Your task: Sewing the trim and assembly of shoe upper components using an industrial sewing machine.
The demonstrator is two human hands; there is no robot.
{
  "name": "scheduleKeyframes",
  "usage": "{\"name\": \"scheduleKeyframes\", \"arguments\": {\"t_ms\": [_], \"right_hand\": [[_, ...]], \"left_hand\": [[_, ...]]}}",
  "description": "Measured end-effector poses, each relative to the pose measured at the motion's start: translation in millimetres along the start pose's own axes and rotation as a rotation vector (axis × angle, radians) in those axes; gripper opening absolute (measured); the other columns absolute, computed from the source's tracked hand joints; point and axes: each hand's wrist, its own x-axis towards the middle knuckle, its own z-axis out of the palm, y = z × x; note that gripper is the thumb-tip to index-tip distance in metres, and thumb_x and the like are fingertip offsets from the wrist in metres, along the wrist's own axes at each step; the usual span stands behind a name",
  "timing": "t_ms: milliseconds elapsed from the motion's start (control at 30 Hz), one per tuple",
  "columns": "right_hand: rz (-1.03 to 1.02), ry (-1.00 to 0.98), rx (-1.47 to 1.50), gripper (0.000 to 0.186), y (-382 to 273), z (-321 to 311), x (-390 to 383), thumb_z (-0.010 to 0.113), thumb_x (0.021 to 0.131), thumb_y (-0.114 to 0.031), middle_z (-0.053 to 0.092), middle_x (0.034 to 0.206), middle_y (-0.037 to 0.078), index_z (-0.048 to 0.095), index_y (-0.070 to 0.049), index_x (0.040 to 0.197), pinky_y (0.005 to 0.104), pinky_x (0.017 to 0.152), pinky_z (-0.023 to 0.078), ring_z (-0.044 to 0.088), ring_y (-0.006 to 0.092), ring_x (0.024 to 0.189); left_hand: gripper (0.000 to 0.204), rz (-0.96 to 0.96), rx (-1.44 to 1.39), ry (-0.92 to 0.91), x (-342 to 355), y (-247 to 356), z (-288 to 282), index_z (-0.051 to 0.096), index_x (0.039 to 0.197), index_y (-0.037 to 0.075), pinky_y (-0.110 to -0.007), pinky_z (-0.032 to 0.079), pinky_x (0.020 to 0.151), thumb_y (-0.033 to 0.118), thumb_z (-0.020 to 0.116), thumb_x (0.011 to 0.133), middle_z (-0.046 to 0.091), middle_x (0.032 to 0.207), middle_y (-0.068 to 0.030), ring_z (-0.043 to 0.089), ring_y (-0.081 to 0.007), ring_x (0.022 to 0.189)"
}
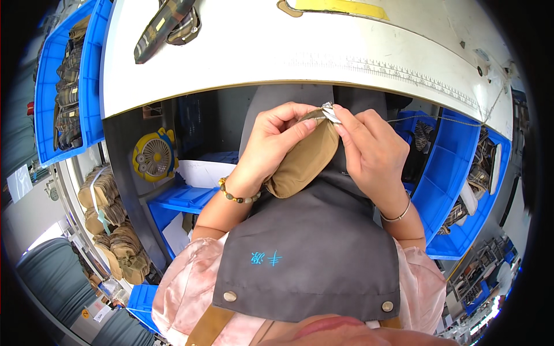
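A tan fabric pouch [306, 158] with a zipper along its upper edge hangs above my lap, just off the table's front edge. My left hand [277, 138] is closed on the pouch near the zipper, thumb on top and fingers behind. My right hand [372, 144] pinches a small silvery metal tool [330, 114] at the zipper's upper right end. Fingers partly hide the tool, so its exact kind is unclear. A thin cord [444, 119] runs from near my right hand toward the table's right side.
The white table [231, 63] has a printed ruler scale along its right part. Camouflage fabric pieces [164, 29] lie at its far left. Blue crates [92, 75] of plaid pieces flank the table. A yellow fan [154, 154] and bundled tan pieces [107, 199] are on the left.
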Motion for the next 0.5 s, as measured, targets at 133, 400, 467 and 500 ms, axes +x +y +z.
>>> {"name": "scheduleKeyframes", "arguments": {"t_ms": [133,400,467,500], "right_hand": [[0.017,0.013,-0.001,0.029,-0.6,2.2,-1.1,0.076,0.081,-0.013,0.05,0.072,-0.001,0.074,-0.014,0.109,0.0285,0.049,0.039,0.053,0.0144,0.057],[0.005,0.031,0.005,0.027,-1.1,9.1,-1.6,0.075,0.081,-0.012,0.051,0.071,-0.001,0.074,-0.013,0.107,0.0288,0.049,0.04,0.053,0.0144,0.057],[0.002,0.027,0.016,0.027,-0.3,9.4,-1.5,0.075,0.081,-0.012,0.052,0.071,0.0,0.074,-0.013,0.107,0.0289,0.049,0.04,0.054,0.015,0.057],[0.036,0.039,0.075,0.026,1.1,9.3,-1.3,0.075,0.081,-0.011,0.054,0.072,0.0,0.074,-0.013,0.107,0.029,0.049,0.041,0.055,0.0159,0.057]], "left_hand": [[0.021,0.001,0.007,0.003,-0.2,-1.9,-0.5,0.068,0.115,-0.002,-0.025,0.053,0.086,0.004,0.063,0.096,0.072,0.105,-0.0057,0.065,-0.0099,0.096],[0.02,0.11,0.203,-0.018,1.0,-4.3,-5.7,0.071,0.11,0.0,-0.023,0.051,0.082,-0.001,0.07,0.091,0.071,0.1,-0.0027,0.064,-0.0077,0.092],[0.019,0.104,0.19,-0.017,0.1,-4.3,-4.3,0.072,0.109,0.0,-0.023,0.051,0.08,-0.002,0.071,0.09,0.071,0.098,-0.0022,0.064,-0.0074,0.09],[0.019,0.08,0.082,-0.004,-0.5,-4.3,-1.7,0.071,0.109,0.0,-0.023,0.052,0.081,-0.001,0.07,0.09,0.071,0.098,-0.0025,0.064,-0.0077,0.09]]}}
